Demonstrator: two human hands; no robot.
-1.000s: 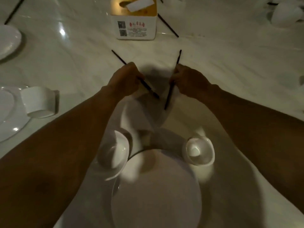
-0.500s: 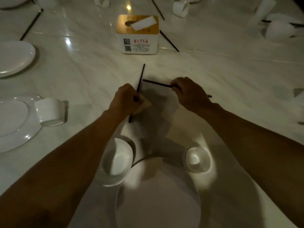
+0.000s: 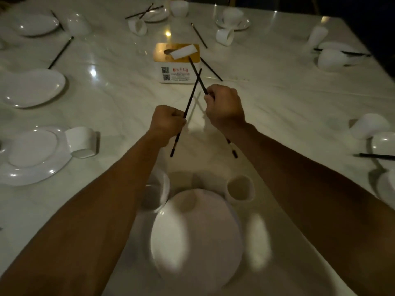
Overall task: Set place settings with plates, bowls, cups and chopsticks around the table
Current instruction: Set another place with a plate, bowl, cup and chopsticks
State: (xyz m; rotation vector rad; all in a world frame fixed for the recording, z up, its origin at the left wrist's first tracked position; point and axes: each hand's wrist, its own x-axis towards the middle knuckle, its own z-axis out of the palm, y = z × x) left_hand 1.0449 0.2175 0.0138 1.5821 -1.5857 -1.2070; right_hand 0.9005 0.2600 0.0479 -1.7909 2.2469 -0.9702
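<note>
Both fists clenched — left hand (image 3: 167,122) and right hand (image 3: 224,105) now cross their chopsticks (image 3: 190,99) (seemingly lifted).

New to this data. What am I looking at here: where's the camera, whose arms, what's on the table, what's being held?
There is no robot. One wide-angle camera sits on a person's head and looks down at their bare arms. The left hand grips one thin black chopstick; the right hand grips a second black chopstick. The two sticks cross in the air above the white marble table.

Nearest the person lie a round white plate, a white bowl to its left and a small white cup to its right. A tissue box with a gold top stands mid-table. More white dishes, some cups tipped over, and loose chopsticks ring the edges.
</note>
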